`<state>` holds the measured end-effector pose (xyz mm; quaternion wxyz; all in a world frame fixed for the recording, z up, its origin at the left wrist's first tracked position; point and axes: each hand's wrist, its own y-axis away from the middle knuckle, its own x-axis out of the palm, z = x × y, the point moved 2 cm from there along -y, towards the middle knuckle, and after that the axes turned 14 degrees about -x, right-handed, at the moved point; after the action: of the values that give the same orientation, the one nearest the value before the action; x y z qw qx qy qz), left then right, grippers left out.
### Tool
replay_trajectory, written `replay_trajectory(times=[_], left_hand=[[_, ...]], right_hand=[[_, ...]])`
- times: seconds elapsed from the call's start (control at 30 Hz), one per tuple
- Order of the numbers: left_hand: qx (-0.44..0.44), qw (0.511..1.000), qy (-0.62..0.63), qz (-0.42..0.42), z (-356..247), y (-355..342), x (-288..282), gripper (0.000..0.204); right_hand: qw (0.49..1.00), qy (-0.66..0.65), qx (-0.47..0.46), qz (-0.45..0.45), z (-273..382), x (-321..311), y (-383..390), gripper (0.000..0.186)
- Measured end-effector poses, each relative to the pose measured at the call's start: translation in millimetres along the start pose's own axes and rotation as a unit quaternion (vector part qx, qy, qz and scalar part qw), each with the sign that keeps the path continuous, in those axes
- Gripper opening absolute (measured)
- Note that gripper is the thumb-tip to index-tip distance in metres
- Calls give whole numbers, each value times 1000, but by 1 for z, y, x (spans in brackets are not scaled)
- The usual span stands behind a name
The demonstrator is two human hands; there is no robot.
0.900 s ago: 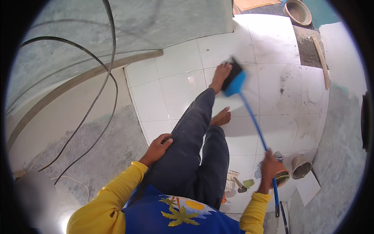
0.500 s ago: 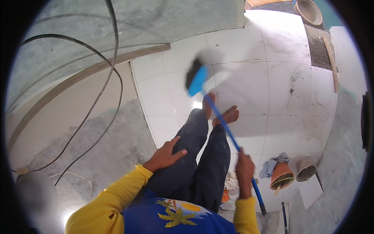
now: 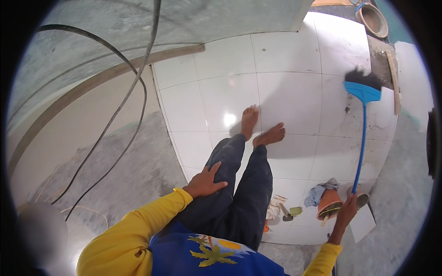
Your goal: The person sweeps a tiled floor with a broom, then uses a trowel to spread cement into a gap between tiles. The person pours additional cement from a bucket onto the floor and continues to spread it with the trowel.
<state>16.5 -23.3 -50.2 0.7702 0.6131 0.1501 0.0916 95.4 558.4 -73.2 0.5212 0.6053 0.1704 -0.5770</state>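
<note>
My right hand (image 3: 347, 210) is wrapped round the handle of a blue broom (image 3: 362, 142), out to the right. The broom's dark bristles touch down at the far right of the white tiled floor (image 3: 285, 101), beside a gap of grey mortar (image 3: 379, 62). Dirt specks (image 3: 346, 109) lie on the tiles just left of its head. Resting on my left thigh, my left hand (image 3: 205, 182) holds nothing, its fingers apart. My bare feet stand on the tiles in the middle.
Near my right hand are an orange bucket (image 3: 329, 201), a grey cloth (image 3: 314, 196) and a partly hidden grey bucket (image 3: 363, 199). A loose tile (image 3: 363, 224) lies beside them. Black cables (image 3: 113, 120) hang at left. A wooden strip (image 3: 392, 76) borders the mortar; a basin (image 3: 372, 20) stands beyond.
The broom head has swung from in front of my feet far to the right. My right hand has moved right with the handle; my left hand stays on my thigh.
</note>
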Motion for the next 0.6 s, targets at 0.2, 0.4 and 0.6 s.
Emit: replay_trajectory(times=[0.2, 0.4, 0.6], left_hand=[[5, 1000, 27, 10, 19, -7, -13, 99], [17, 999, 49, -14, 19, -10, -28, 97], [-2, 994, 37, -106, -17, 7, -66, 94]], right_hand=[[965, 26, -181, 188, 109, 86, 63, 34], [947, 75, -201, 240, 212, 179, -4, 32], [940, 58, -214, 261, 171, 176, -37, 29]])
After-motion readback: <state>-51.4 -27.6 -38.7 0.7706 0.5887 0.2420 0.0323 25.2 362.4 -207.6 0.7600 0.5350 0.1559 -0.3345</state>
